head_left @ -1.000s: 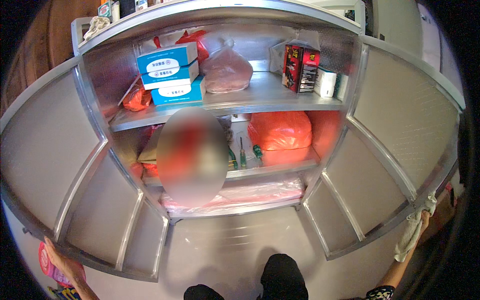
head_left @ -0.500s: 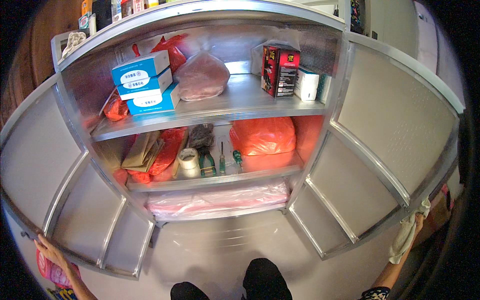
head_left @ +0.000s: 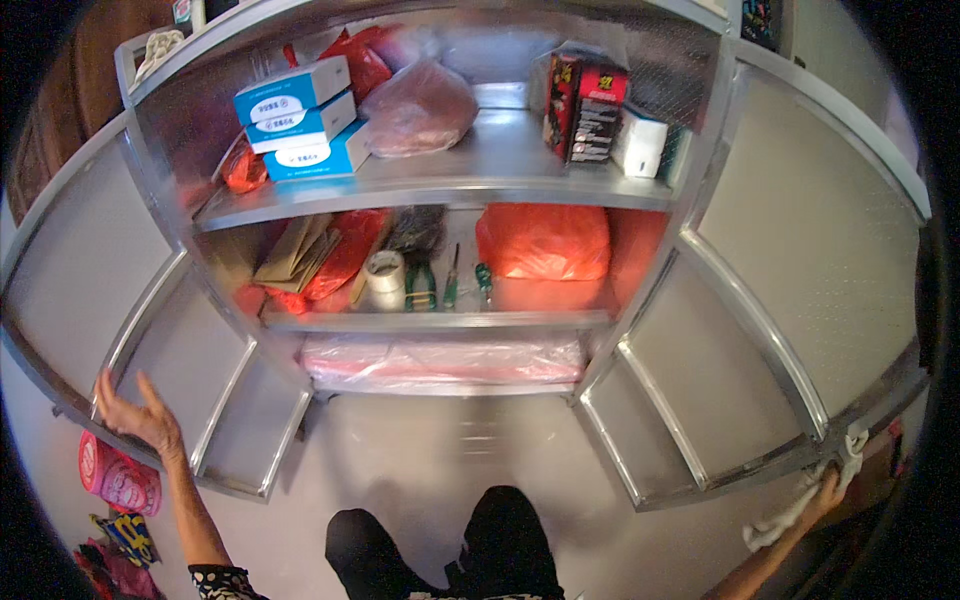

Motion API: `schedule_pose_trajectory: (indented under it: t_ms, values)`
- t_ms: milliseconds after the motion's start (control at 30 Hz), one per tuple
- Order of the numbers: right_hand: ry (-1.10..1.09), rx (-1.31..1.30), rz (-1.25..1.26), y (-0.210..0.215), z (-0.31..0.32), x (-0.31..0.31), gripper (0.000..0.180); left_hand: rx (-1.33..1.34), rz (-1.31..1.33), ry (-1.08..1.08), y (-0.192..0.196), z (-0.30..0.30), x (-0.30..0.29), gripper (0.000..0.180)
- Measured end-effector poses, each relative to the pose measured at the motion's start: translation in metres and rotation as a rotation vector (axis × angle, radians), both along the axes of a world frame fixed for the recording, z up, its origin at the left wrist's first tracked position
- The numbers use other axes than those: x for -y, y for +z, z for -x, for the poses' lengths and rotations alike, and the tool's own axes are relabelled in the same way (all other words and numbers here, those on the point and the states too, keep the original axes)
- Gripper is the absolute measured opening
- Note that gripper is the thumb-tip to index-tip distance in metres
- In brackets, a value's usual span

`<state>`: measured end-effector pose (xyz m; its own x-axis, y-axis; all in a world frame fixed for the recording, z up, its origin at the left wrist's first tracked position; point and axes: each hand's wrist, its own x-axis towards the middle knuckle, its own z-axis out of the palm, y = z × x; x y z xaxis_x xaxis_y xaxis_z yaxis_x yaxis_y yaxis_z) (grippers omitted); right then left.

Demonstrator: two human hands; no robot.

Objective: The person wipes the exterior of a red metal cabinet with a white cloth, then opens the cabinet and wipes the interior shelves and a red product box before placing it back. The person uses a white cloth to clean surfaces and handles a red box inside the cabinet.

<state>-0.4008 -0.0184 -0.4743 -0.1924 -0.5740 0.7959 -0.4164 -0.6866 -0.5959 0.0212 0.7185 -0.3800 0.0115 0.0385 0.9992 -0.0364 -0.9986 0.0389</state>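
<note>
A metal cabinet stands before me with both doors swung wide. My left hand (head_left: pixel 142 415) is in front of the left door (head_left: pixel 175 375), fingers spread and holding nothing. Over at the lower outer corner of the right door (head_left: pixel 740 360), my right hand (head_left: pixel 828 492) grips a whitish cloth (head_left: pixel 785 522); part of the cloth hangs below the hand. Inside, stacked blue-and-white boxes (head_left: pixel 318 155), a pinkish plastic bag (head_left: pixel 420 108) and a black-and-red box (head_left: pixel 595 112) rest on the upper shelf. Tape rolls (head_left: pixel 385 280), pliers (head_left: pixel 421 288), screwdrivers (head_left: pixel 452 280) and an orange-red bag (head_left: pixel 545 242) occupy the middle shelf.
A plastic-wrapped pink bundle (head_left: pixel 445 362) fills the bottom level. Beside the left door, a pink-red tub (head_left: pixel 120 475) stands on the floor (head_left: pixel 410 440). My knees, in black trousers (head_left: pixel 505 550), are close to the cabinet front.
My left hand has come off the left door's lower edge and risen inward, its fingers spreading. The right hand stays near the right door's corner with the cloth. The view has tilted down.
</note>
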Motion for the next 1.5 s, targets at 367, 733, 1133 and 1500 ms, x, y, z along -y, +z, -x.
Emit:
schedule_pose_trajectory:
  t_ms: [367, 733, 1133, 1500]
  values:
    - [0.594, -0.026, 0.148, 0.01, -0.216, -0.118, 0.059, -0.432, -0.2, -0.671, 0.001, -0.053, 0.296, 0.046]
    - [0.818, -0.169, -0.227, -0.046, -0.407, -0.145, 0.039, -0.468, -0.282, -0.737, 0.001, -0.124, 0.323, 0.056]
    - [0.738, -0.594, 0.289, -0.096, -0.531, -0.188, 0.044, -0.479, -0.399, -0.678, 0.003, -0.149, 0.314, 0.073]
    - [0.68, -0.837, 0.124, -0.091, -0.539, -0.177, 0.033, -0.364, -0.462, -0.845, 0.019, -0.163, 0.268, 0.051]
